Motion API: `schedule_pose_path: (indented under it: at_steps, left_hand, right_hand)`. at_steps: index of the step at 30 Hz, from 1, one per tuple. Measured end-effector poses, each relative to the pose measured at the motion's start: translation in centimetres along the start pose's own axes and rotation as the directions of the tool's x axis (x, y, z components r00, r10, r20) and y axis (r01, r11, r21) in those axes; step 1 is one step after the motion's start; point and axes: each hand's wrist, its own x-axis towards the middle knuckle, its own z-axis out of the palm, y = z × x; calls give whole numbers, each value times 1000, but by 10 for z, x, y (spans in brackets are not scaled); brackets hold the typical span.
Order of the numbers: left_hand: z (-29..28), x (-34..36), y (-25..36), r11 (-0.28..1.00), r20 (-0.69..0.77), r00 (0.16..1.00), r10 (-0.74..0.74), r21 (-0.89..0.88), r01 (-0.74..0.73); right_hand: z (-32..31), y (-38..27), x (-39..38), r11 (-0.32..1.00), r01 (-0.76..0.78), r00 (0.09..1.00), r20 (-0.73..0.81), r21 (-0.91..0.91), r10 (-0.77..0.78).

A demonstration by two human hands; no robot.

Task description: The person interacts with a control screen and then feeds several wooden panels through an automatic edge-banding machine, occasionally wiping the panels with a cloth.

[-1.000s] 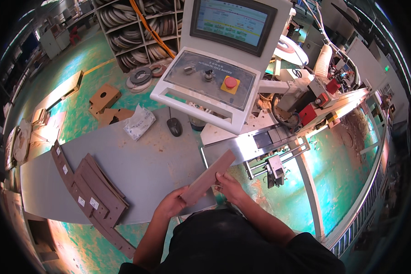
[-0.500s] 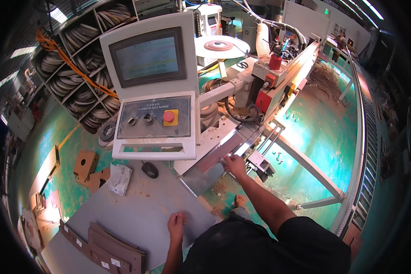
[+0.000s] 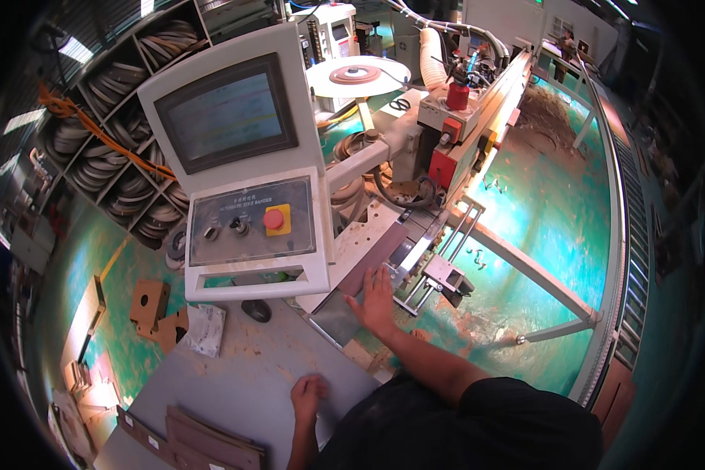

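The brown board [image 3: 382, 249] lies lengthwise on the machine's metal infeed beside the control panel [image 3: 251, 219]. My right hand [image 3: 374, 305] rests on the board's near part, palm down with fingers spread. My left hand [image 3: 309, 392] is loosely closed, with nothing visible in it, low over the grey table [image 3: 251, 376]. A black mouse [image 3: 256, 310] and a white packet [image 3: 206, 330] lie near the panel, and curved brown boards [image 3: 207, 435] are stacked at the lower left.
Shelves of coiled banding [image 3: 102, 160] stand at the left. The machine's rail assembly [image 3: 446, 274] and steel frame [image 3: 540, 274] extend right, beside a roller conveyor [image 3: 634, 266]. Cardboard pieces [image 3: 149, 301] lie on the floor. A person [image 3: 565, 48] stands far back.
The board has moved from both hands onto the infeed. My left hand has let go; my right hand has moved forward with it and now has its fingers spread. The view has shifted.
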Motion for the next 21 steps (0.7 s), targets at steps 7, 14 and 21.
schedule_pose_path:
  at_steps: [7, 14, 21]
  left_hand:
    - [1, 0, 3, 999, -33, 999, -36, -41, 35]
    - [1, 11, 7, 995, -44, 996, -73, -64, 70]
    - [-8, 26, -16, 986, -48, 991, -125, -121, 119]
  right_hand:
    - [9, 11, 11, 998, 29, 997, -68, -49, -32]
    - [-1, 40, 35, 999, 49, 997, -66, 10, -48]
    - [-12, 62, 60, 1000, 13, 999, -47, -18, -14]
